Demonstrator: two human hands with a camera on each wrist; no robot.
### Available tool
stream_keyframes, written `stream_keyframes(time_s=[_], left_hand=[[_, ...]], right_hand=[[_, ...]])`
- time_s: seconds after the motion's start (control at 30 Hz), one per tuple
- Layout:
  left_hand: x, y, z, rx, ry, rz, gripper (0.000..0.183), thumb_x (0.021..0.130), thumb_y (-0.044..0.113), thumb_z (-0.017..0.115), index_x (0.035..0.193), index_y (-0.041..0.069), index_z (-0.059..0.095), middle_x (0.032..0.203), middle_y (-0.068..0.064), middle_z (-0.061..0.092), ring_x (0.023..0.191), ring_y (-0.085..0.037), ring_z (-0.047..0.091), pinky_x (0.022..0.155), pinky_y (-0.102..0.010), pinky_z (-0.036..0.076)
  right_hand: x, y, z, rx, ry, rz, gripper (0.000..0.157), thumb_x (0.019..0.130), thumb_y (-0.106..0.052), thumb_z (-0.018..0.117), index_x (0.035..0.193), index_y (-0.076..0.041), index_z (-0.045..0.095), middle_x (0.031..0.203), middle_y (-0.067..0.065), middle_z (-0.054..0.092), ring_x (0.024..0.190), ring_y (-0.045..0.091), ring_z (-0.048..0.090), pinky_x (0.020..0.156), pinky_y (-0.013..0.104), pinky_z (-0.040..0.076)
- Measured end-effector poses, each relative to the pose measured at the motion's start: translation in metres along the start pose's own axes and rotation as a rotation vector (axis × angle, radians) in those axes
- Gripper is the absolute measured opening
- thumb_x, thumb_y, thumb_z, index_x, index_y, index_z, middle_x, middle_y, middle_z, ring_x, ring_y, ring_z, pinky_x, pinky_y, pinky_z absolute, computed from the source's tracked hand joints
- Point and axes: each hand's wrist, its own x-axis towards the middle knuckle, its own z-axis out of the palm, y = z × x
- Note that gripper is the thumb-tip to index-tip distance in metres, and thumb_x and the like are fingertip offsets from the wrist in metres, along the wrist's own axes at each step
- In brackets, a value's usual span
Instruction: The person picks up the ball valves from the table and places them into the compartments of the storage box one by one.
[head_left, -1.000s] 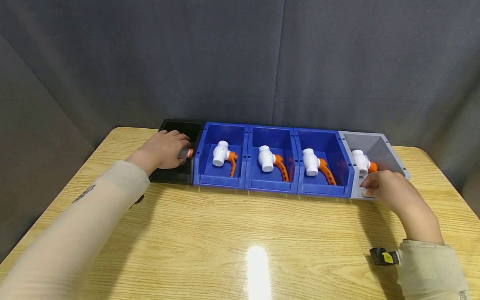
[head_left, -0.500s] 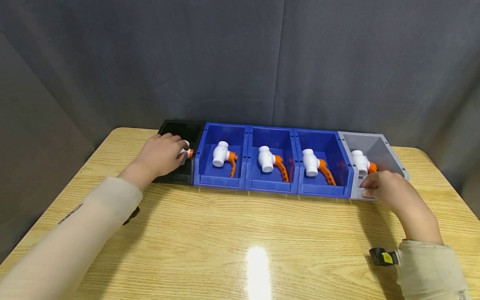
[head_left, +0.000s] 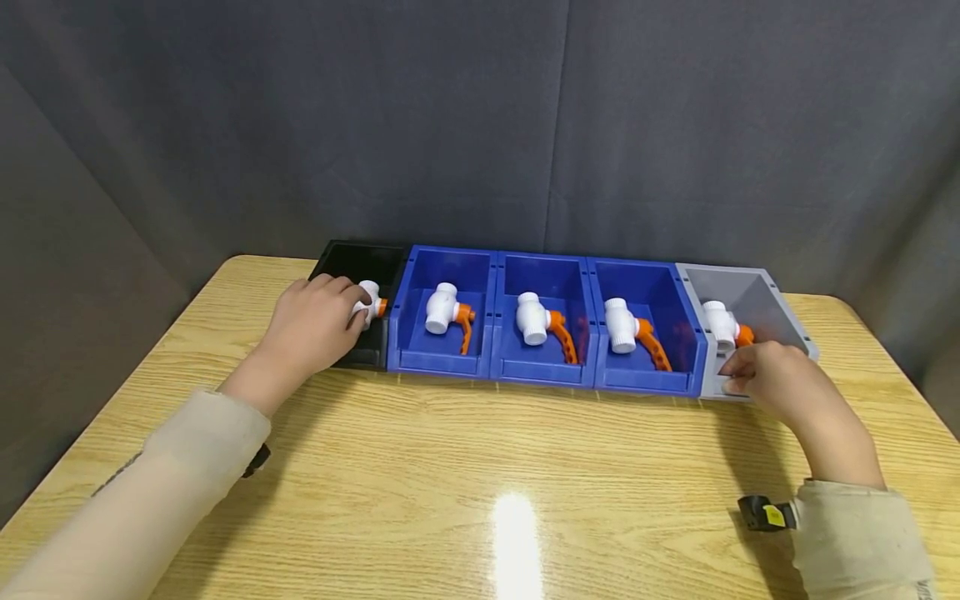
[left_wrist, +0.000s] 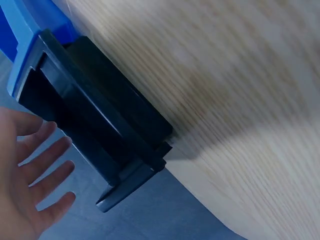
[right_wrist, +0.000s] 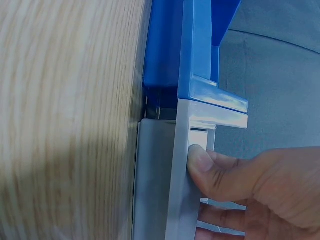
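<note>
My left hand (head_left: 311,325) hovers over the black bin (head_left: 363,357), fingers loosely spread and holding nothing in the left wrist view. Beneath its fingertips in the head view lies a white ball valve (head_left: 369,302) with an orange handle, partly hidden by the hand. At the far right end, my right hand (head_left: 802,392) grips the front lip of the grey bin (right_wrist: 156,172), thumb on the lip and fingers behind it. A second white ball valve (head_left: 720,323) lies in that bin, its orange handle partly covered by the right hand.
Three blue bins stand between the black and grey ones, each with a white ball valve: left (head_left: 441,308), middle (head_left: 532,318) and right (head_left: 621,325). The row sits along the back of the wooden table (head_left: 420,483), before a dark curtain (head_left: 465,125).
My left hand has drawn back toward me and left, letting go of the ball valve in the black bin, so more of it shows. The right hand has stayed in place.
</note>
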Motion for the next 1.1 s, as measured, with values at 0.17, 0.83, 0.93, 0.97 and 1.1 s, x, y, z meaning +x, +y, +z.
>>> stream_keyframes(time_s=[0.17,0.83,0.93,0.97,1.1], left_hand=[[-0.009,0.006,-0.002,0.016,0.043,0.006,0.023,0.094,0.020,0.065,0.107,0.003,0.071,0.106,-0.014,0.068,0.105,-0.034,0.060,0.091,-0.053,0.048],[-0.017,0.029,-0.014,-0.111,0.174,-0.099,0.020,0.094,0.021,0.066,0.105,0.006,0.072,0.109,-0.013,0.069,0.102,-0.033,0.061,0.086,-0.050,0.050],[-0.016,0.033,-0.017,-0.133,0.144,-0.121,0.022,0.096,0.023,0.063,0.108,0.006,0.071,0.111,-0.013,0.069,0.105,-0.034,0.060,0.088,-0.052,0.048],[-0.016,0.033,-0.017,-0.142,0.132,-0.130,0.022,0.097,0.023,0.063,0.109,0.006,0.071,0.112,-0.013,0.069,0.106,-0.034,0.060,0.090,-0.053,0.048],[-0.016,0.035,-0.020,-0.175,0.100,-0.168,0.023,0.098,0.023,0.061,0.112,0.008,0.071,0.115,-0.013,0.068,0.110,-0.034,0.058,0.093,-0.054,0.046]], right_hand=[[0.000,0.001,0.000,0.001,0.002,-0.002,0.007,0.084,0.002,0.073,0.089,0.007,0.070,0.085,0.021,0.069,0.079,0.035,0.061,0.079,0.056,0.047],[0.002,0.003,-0.001,-0.012,-0.003,-0.016,0.008,0.084,0.002,0.073,0.089,0.007,0.070,0.087,0.024,0.068,0.080,0.037,0.062,0.079,0.057,0.048],[0.003,0.004,0.000,-0.009,0.003,-0.025,0.008,0.084,0.002,0.073,0.088,0.007,0.070,0.088,0.024,0.068,0.080,0.037,0.061,0.079,0.058,0.048],[0.003,0.005,0.000,-0.008,0.004,-0.026,0.008,0.084,0.002,0.073,0.088,0.007,0.070,0.088,0.024,0.068,0.080,0.037,0.061,0.079,0.058,0.048],[0.005,0.005,0.001,-0.013,-0.001,-0.033,0.008,0.085,0.001,0.073,0.089,0.007,0.070,0.089,0.023,0.069,0.081,0.037,0.060,0.081,0.058,0.047]])
